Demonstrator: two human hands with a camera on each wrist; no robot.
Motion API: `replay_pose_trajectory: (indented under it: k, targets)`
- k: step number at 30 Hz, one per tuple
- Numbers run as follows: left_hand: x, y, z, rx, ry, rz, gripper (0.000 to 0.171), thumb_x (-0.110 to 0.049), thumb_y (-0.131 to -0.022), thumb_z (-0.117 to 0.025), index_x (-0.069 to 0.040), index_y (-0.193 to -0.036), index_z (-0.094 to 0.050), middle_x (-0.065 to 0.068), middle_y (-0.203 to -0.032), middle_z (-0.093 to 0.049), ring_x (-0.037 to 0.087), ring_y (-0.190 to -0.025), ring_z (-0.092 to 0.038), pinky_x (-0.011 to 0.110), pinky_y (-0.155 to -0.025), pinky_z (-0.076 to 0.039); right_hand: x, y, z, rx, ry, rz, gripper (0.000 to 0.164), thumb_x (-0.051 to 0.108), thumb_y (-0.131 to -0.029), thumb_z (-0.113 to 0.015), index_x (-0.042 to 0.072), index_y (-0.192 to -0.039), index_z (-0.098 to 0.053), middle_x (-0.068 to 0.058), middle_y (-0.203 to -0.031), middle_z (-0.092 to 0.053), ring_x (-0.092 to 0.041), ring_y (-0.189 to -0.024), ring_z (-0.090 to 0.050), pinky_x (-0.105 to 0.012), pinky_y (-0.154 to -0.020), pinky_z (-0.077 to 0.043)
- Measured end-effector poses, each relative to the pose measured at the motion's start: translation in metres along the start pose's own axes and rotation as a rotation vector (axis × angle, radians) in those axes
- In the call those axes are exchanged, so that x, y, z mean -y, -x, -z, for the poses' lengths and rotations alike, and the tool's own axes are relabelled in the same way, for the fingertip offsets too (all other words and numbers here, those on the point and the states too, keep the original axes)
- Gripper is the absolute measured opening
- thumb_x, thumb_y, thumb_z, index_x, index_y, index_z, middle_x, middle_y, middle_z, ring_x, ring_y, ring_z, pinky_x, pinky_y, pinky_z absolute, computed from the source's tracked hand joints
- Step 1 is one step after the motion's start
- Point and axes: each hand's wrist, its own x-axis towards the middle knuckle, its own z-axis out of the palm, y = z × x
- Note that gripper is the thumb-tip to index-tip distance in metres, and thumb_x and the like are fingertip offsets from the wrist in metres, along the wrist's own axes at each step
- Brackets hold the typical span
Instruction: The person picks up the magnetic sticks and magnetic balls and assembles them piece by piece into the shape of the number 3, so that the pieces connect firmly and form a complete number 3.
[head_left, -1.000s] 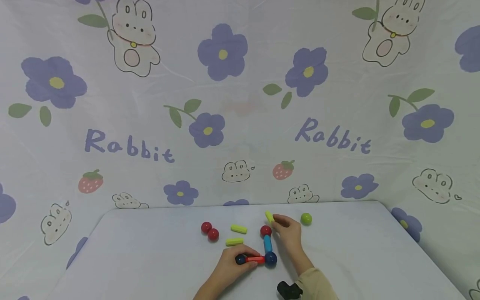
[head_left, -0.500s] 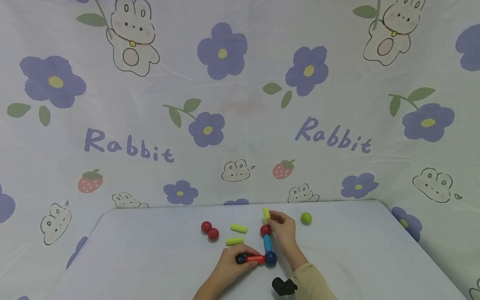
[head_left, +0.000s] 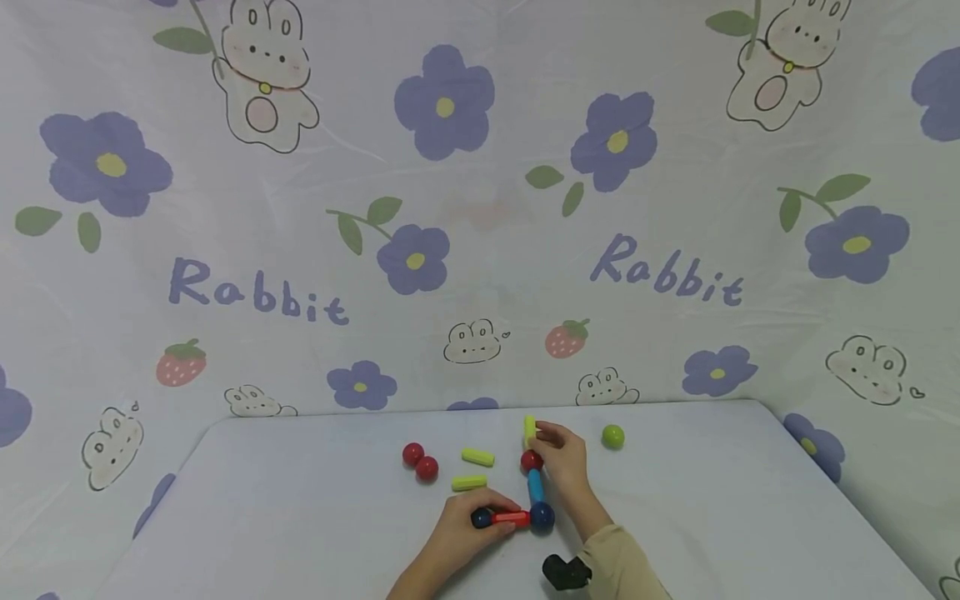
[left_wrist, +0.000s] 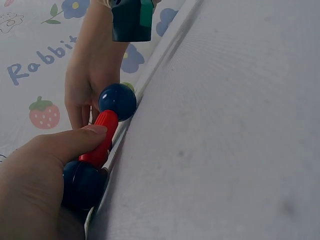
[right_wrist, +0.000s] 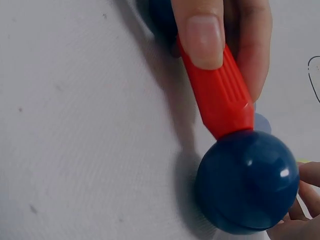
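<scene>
My left hand [head_left: 465,523] grips a red rod [head_left: 510,518] with a dark blue ball at each end; its thumb lies along the rod in the left wrist view. From the right-hand dark blue ball [head_left: 542,517] a light blue rod [head_left: 535,487] runs away to a red ball [head_left: 532,461]. My right hand [head_left: 566,460] pinches a yellow-green rod [head_left: 529,427] standing on the far side of that red ball, its near end right at the ball. In the right wrist view the blue ball [right_wrist: 247,182] fills the foreground, partly covering the right fingers.
Two loose red balls [head_left: 427,469] lie side by side on the left of the white table [head_left: 300,500]. Two more yellow-green rods [head_left: 477,457] lie beside them. A green ball [head_left: 612,437] sits beyond my right hand. A black device [head_left: 566,572] is at the right sleeve.
My right hand has moved left with the yellow-green rod, bringing it from beside the red ball into line behind it and more upright. The left hand holds still.
</scene>
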Motion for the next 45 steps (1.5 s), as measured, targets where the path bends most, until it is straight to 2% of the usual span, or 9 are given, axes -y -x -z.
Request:
replay_pose_trajectory:
  k: [7, 11, 17, 23, 29, 33, 37, 45]
  targets:
    - [0.001, 0.0, -0.001, 0.001, 0.004, 0.013, 0.022, -0.025, -0.077, -0.07, -0.026, -0.099, -0.067, -0.014, -0.093, -0.062, 0.007, -0.092, -0.054, 0.032, -0.088, -0.04, -0.003, 0.0, 0.001, 0.04, 0.058, -0.002, 0.031, 0.009, -0.082, -0.063, 0.005, -0.113, -0.061, -0.01, -0.1, -0.06, -0.023, -0.096, -0.053, -0.034, -0.081, -0.047]
    - [0.001, -0.001, -0.001, -0.002, -0.003, 0.013, 0.022, -0.025, -0.077, -0.07, -0.027, -0.099, -0.067, -0.015, -0.093, -0.062, 0.007, -0.092, -0.054, 0.032, -0.088, -0.04, -0.004, -0.001, 0.001, 0.052, 0.087, 0.012, 0.033, 0.009, -0.083, -0.063, 0.006, -0.115, -0.059, -0.01, -0.1, -0.06, -0.023, -0.094, -0.054, -0.035, -0.079, -0.048]
    - [-0.001, 0.0, 0.0, 0.002, 0.009, 0.004, 0.022, -0.024, -0.077, -0.07, -0.023, -0.1, -0.067, -0.014, -0.093, -0.062, 0.007, -0.092, -0.054, 0.031, -0.088, -0.04, -0.005, -0.002, 0.001, 0.062, 0.087, 0.016, 0.033, 0.006, -0.083, -0.061, 0.005, -0.116, -0.058, -0.012, -0.099, -0.059, -0.024, -0.091, -0.055, -0.032, -0.074, -0.049]
    - [-0.002, 0.001, 0.0, 0.002, 0.008, -0.005, 0.021, -0.023, -0.077, -0.07, -0.026, -0.097, -0.066, -0.013, -0.092, -0.062, 0.007, -0.092, -0.055, 0.032, -0.087, -0.04, -0.005, -0.001, 0.001, 0.06, 0.094, 0.024, 0.032, 0.005, -0.083, -0.06, 0.002, -0.115, -0.058, -0.012, -0.1, -0.059, -0.024, -0.093, -0.053, -0.033, -0.077, -0.048]
    - [-0.004, 0.001, 0.001, 0.003, 0.019, -0.005, 0.022, -0.021, -0.077, -0.07, -0.025, -0.098, -0.067, -0.013, -0.092, -0.063, 0.008, -0.091, -0.055, 0.03, -0.087, -0.041, -0.006, -0.002, 0.004, 0.044, 0.09, 0.048, 0.032, 0.012, -0.085, -0.06, 0.002, -0.115, -0.058, -0.01, -0.099, -0.06, -0.023, -0.092, -0.054, -0.034, -0.079, -0.047]
    - [-0.004, 0.001, 0.001, 0.004, 0.017, -0.008, 0.022, -0.021, -0.077, -0.071, -0.024, -0.098, -0.067, -0.012, -0.093, -0.063, 0.008, -0.091, -0.055, 0.029, -0.086, -0.042, -0.006, -0.001, 0.012, 0.005, 0.05, 0.109, 0.032, 0.014, -0.086, -0.06, 0.001, -0.115, -0.057, -0.011, -0.099, -0.06, -0.022, -0.091, -0.056, -0.032, -0.077, -0.049]
    - [-0.002, 0.0, 0.0, 0.002, 0.011, 0.014, 0.022, -0.022, -0.077, -0.07, -0.024, -0.099, -0.067, -0.013, -0.092, -0.062, 0.008, -0.09, -0.055, 0.029, -0.086, -0.042, -0.004, -0.002, 0.021, -0.063, 0.012, 0.218, 0.03, 0.012, -0.085, -0.062, -0.001, -0.112, -0.059, -0.014, -0.099, -0.061, -0.023, -0.092, -0.057, -0.031, -0.078, -0.048]
    - [0.0, -0.001, -0.001, 0.005, 0.014, 0.026, 0.022, -0.024, -0.077, -0.07, -0.026, -0.099, -0.067, -0.014, -0.092, -0.062, 0.008, -0.091, -0.054, 0.03, -0.086, -0.041, -0.007, -0.009, 0.039, -0.105, -0.05, 0.358, 0.031, 0.013, -0.083, -0.064, -0.001, -0.111, -0.057, -0.013, -0.108, -0.058, -0.023, -0.105, -0.051, -0.033, -0.092, -0.038]
